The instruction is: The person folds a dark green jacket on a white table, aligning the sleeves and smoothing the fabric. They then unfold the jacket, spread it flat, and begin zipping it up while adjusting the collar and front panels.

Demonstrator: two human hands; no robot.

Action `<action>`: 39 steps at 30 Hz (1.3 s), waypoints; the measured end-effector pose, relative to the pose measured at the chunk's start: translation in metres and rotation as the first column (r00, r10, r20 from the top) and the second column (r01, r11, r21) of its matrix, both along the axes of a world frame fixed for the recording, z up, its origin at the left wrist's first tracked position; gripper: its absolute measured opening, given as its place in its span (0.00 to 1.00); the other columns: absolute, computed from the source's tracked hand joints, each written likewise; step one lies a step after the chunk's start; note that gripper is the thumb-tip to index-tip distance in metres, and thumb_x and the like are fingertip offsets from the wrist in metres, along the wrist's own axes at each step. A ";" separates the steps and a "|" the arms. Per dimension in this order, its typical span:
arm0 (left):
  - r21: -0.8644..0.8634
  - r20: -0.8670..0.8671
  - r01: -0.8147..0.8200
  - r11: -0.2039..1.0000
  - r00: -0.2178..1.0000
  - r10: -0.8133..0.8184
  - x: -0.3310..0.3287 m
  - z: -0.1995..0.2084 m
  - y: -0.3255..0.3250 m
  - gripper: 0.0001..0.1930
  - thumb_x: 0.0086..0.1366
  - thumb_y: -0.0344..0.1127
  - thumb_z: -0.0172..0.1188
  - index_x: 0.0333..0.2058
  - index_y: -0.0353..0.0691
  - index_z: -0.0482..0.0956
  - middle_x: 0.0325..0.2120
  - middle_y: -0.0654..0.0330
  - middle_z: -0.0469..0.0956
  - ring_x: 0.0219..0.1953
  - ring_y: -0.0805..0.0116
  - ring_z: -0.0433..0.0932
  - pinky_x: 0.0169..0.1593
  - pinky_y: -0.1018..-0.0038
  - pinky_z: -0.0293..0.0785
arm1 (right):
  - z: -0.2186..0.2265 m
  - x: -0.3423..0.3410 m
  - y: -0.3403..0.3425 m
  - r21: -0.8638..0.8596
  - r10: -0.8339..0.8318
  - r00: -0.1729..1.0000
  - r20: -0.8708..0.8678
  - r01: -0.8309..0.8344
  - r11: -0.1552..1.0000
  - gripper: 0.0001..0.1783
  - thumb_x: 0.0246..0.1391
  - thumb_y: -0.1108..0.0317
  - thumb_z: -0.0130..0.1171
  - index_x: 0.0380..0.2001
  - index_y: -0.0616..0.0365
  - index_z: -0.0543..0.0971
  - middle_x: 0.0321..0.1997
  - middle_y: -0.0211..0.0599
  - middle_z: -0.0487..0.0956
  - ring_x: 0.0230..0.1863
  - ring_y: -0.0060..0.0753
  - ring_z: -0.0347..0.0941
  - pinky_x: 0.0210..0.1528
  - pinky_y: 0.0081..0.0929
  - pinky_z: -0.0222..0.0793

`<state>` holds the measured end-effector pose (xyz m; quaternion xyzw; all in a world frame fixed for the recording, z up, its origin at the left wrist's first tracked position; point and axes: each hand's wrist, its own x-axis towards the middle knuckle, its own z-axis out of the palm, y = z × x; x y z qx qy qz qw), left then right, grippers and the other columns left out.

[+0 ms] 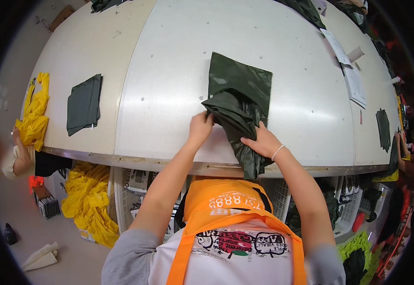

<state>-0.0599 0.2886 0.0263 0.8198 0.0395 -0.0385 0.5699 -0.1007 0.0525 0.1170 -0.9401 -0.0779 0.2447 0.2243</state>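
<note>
A flat, square-cornered piece of dark green, slightly shiny fabric (240,73) lies on the pale table in front of me. Over its near part bunches a crumpled dark green garment (237,111), whose lower end hangs past the table's front edge. My left hand (201,128) is closed on the garment's left corner, fingertips partly hidden by the cloth. On the other side, my right hand (264,141) grips its right part, with the thumb on top and the other fingers partly out of sight.
A folded dark green stack (84,104) lies to the left. Yellow garments (35,114) are by a person at the far left; more yellow cloth (90,202) fills a bin below. Papers (354,85) and a small folded green piece (383,129) lie right. White crates (121,194) stand under the table.
</note>
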 end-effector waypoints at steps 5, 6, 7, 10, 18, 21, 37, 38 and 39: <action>0.434 0.387 -0.007 0.901 0.904 -0.180 -0.020 0.071 -0.009 0.14 0.60 0.38 0.54 0.19 0.34 0.74 0.18 0.50 0.75 0.23 0.47 0.75 0.28 0.59 0.69 | 0.025 0.004 0.005 -0.233 0.074 0.997 0.007 -0.070 0.970 0.31 0.53 0.53 0.54 0.52 0.70 0.69 0.50 0.64 0.66 0.44 0.59 0.72 0.49 0.43 0.70; 0.448 0.541 -0.017 0.894 0.801 -0.256 -0.032 0.071 -0.022 0.14 0.58 0.37 0.54 0.18 0.36 0.72 0.18 0.50 0.75 0.24 0.46 0.74 0.28 0.57 0.69 | 0.023 0.006 0.006 -0.196 0.049 0.998 0.044 -0.039 0.980 0.30 0.52 0.54 0.54 0.50 0.69 0.70 0.50 0.64 0.66 0.44 0.59 0.72 0.49 0.43 0.70; 0.589 0.398 0.208 0.781 0.766 -0.504 -0.050 0.068 -0.038 0.12 0.58 0.37 0.55 0.19 0.37 0.74 0.19 0.50 0.74 0.24 0.47 0.74 0.28 0.58 0.69 | 0.018 0.010 0.006 -0.160 0.024 0.997 0.075 -0.012 0.987 0.28 0.52 0.56 0.54 0.49 0.69 0.70 0.49 0.64 0.67 0.44 0.59 0.72 0.49 0.43 0.70; 0.570 0.324 0.496 0.655 0.597 -0.734 -0.090 0.067 -0.051 0.12 0.55 0.41 0.59 0.19 0.41 0.77 0.17 0.51 0.74 0.23 0.50 0.75 0.27 0.60 0.70 | 0.009 0.015 0.007 -0.092 0.006 0.994 0.106 0.004 0.996 0.24 0.46 0.60 0.56 0.45 0.65 0.73 0.47 0.61 0.69 0.43 0.60 0.73 0.48 0.45 0.70; 0.718 0.425 0.058 0.693 0.753 -0.503 0.014 0.128 -0.068 0.20 0.46 0.51 0.66 0.27 0.39 0.79 0.26 0.56 0.76 0.34 0.59 0.77 0.31 0.65 0.74 | 0.022 -0.019 0.046 -0.277 0.181 0.945 0.272 -0.103 0.955 0.24 0.37 0.59 0.65 0.38 0.61 0.77 0.50 0.57 0.68 0.39 0.48 0.76 0.39 0.36 0.75; 0.860 0.111 0.230 0.456 0.787 -0.607 0.048 0.103 -0.085 0.14 0.48 0.45 0.65 0.25 0.38 0.79 0.25 0.54 0.77 0.33 0.57 0.77 0.33 0.65 0.75 | 0.025 -0.023 0.051 -0.284 0.273 0.936 0.220 -0.207 0.936 0.24 0.38 0.56 0.65 0.37 0.61 0.77 0.52 0.57 0.69 0.39 0.49 0.75 0.39 0.39 0.75; 0.256 0.414 0.220 0.941 0.855 -0.312 -0.039 0.068 -0.033 0.47 0.47 0.30 0.66 0.65 0.42 0.50 0.52 0.53 0.71 0.47 0.59 0.75 0.45 0.67 0.74 | -0.019 0.015 -0.036 0.774 -0.715 0.650 0.258 0.304 0.555 0.21 0.53 0.60 0.59 0.46 0.65 0.75 0.51 0.48 0.76 0.52 0.51 0.69 0.54 0.35 0.63; 0.109 0.355 0.177 0.978 0.912 -0.205 -0.033 0.063 -0.042 0.44 0.49 0.26 0.64 0.65 0.44 0.53 0.50 0.53 0.74 0.46 0.58 0.76 0.44 0.68 0.75 | -0.021 0.016 -0.035 0.747 -0.687 0.656 0.311 0.278 0.604 0.21 0.53 0.61 0.60 0.46 0.65 0.75 0.50 0.48 0.76 0.51 0.49 0.70 0.54 0.33 0.63; 0.224 0.323 0.224 0.948 0.901 -0.289 -0.024 0.062 -0.048 0.42 0.49 0.24 0.61 0.64 0.45 0.55 0.48 0.53 0.75 0.45 0.58 0.77 0.43 0.69 0.75 | -0.023 0.015 -0.036 0.715 -0.664 0.654 0.362 0.263 0.648 0.21 0.53 0.63 0.61 0.47 0.66 0.74 0.49 0.47 0.77 0.50 0.46 0.71 0.53 0.32 0.64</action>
